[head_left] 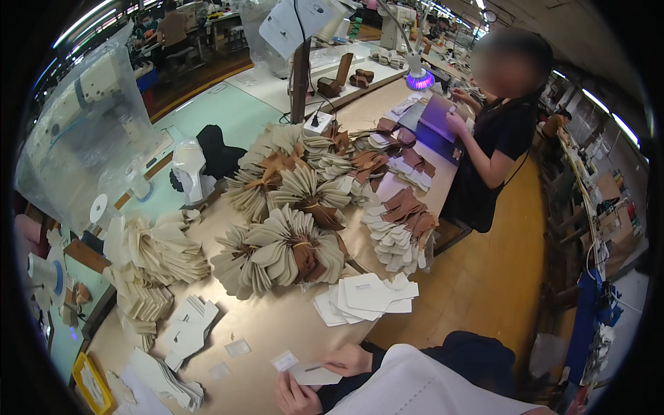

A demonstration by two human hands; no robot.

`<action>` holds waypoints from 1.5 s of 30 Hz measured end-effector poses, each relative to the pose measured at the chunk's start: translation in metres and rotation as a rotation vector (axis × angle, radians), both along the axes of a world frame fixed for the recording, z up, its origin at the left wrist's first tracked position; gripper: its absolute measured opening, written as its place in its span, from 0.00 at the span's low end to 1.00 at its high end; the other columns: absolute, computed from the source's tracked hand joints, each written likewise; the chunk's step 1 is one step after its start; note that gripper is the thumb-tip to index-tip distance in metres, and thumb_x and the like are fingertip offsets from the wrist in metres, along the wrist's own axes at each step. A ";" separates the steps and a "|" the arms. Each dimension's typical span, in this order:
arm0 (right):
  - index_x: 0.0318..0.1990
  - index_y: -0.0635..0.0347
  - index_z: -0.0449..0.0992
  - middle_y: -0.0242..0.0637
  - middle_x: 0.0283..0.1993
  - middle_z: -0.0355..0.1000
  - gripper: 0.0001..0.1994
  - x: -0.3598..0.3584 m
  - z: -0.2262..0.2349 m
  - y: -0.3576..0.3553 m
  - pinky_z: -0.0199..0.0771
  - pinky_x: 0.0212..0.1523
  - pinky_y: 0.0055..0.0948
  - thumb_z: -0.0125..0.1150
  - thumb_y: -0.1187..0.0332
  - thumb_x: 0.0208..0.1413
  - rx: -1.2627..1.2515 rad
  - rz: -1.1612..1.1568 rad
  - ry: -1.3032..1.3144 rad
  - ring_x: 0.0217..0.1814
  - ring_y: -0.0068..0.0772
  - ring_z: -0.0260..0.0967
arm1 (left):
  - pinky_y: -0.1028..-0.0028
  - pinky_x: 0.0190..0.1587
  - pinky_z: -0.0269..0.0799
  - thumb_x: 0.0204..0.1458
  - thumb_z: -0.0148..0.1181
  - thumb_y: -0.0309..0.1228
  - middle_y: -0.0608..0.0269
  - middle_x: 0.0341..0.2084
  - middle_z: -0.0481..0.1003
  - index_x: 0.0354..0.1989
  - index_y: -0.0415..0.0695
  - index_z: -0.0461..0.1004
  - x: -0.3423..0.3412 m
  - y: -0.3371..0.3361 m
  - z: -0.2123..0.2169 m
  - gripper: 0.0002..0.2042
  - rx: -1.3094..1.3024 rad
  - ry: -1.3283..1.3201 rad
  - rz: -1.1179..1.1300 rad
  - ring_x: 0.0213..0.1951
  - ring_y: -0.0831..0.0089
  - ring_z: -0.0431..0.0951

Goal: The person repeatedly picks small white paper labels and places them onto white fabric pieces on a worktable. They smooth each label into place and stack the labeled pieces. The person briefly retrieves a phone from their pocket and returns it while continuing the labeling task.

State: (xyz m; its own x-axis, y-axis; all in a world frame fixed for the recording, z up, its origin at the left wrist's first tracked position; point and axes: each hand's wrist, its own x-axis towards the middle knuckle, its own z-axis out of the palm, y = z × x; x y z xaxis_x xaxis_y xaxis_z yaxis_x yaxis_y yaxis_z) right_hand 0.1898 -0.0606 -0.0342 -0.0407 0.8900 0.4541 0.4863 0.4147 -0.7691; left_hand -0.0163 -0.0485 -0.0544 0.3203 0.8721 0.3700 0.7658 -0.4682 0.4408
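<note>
At the table's near edge, a flat white cut piece (319, 377) lies under my hands. My left hand (297, 397) has its fingers closed on the piece's lower left edge. Just above, my right hand (348, 360) has its fingers pinched together over the piece's upper side. A thin grey strip (312, 369) shows at its fingertips; whether it is a tool or a mark on the piece, I cannot tell. A small clear rectangle (284, 360) is beside the piece's upper left corner, and another small clear rectangle (238, 347) lies farther left.
White cut pieces (373, 296) lie fanned beyond my right hand. Bundled beige and brown pieces (283, 249) fill the table's middle. Slotted white pieces (191, 328) and a yellow tray (92, 384) are on the left. A person (498, 131) works at the far right beside a lit lamp (419, 77).
</note>
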 end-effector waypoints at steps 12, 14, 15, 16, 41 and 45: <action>0.38 0.62 0.82 0.31 0.24 0.75 0.11 -0.003 -0.010 -0.004 0.68 0.18 0.26 0.71 0.77 0.44 0.140 -0.136 -0.116 0.17 0.27 0.70 | 0.53 0.62 0.52 0.57 0.54 0.36 0.59 0.62 0.65 0.61 0.43 0.67 0.009 0.007 -0.003 0.23 0.092 -0.069 -0.023 0.62 0.52 0.61; 0.38 0.62 0.82 0.31 0.24 0.75 0.10 -0.004 -0.012 -0.004 0.68 0.18 0.26 0.71 0.76 0.45 0.131 -0.138 -0.110 0.17 0.27 0.70 | 0.54 0.61 0.52 0.56 0.54 0.36 0.60 0.61 0.65 0.60 0.43 0.67 0.008 0.007 -0.003 0.23 0.093 -0.070 -0.020 0.61 0.52 0.61; 0.38 0.62 0.82 0.31 0.24 0.76 0.10 -0.005 -0.012 -0.005 0.68 0.18 0.26 0.71 0.76 0.45 0.127 -0.143 -0.110 0.17 0.27 0.70 | 0.54 0.61 0.53 0.56 0.54 0.36 0.60 0.61 0.65 0.60 0.43 0.67 0.008 0.008 -0.004 0.23 0.093 -0.073 -0.021 0.61 0.52 0.62; 0.38 0.62 0.82 0.31 0.24 0.76 0.10 -0.005 -0.013 -0.006 0.68 0.18 0.26 0.71 0.76 0.45 0.132 -0.148 -0.107 0.17 0.26 0.70 | 0.54 0.60 0.53 0.56 0.54 0.35 0.60 0.61 0.65 0.60 0.43 0.67 0.008 0.007 -0.003 0.23 0.099 -0.072 -0.020 0.60 0.53 0.62; 0.39 0.60 0.83 0.34 0.29 0.80 0.11 -0.001 -0.022 -0.009 0.73 0.20 0.27 0.73 0.72 0.47 0.123 -0.048 -0.116 0.20 0.31 0.75 | 0.58 0.52 0.58 0.52 0.57 0.34 0.62 0.53 0.69 0.54 0.44 0.71 0.006 -0.001 -0.006 0.20 0.150 -0.068 -0.027 0.52 0.57 0.66; 0.39 0.60 0.83 0.33 0.28 0.80 0.11 -0.003 -0.019 -0.006 0.73 0.19 0.26 0.73 0.72 0.46 0.172 -0.078 -0.127 0.19 0.30 0.75 | 0.59 0.51 0.59 0.51 0.58 0.34 0.62 0.52 0.70 0.53 0.44 0.71 0.006 -0.002 -0.007 0.19 0.158 -0.067 -0.027 0.51 0.57 0.67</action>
State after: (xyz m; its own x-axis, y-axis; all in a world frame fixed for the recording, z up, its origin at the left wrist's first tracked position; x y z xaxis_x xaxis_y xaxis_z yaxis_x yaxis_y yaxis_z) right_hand 0.1871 -0.0670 -0.0536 -0.0412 0.8027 0.5950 0.6102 0.4918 -0.6212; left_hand -0.0108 -0.0501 -0.0614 0.3125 0.7930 0.5230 0.7235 -0.5555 0.4099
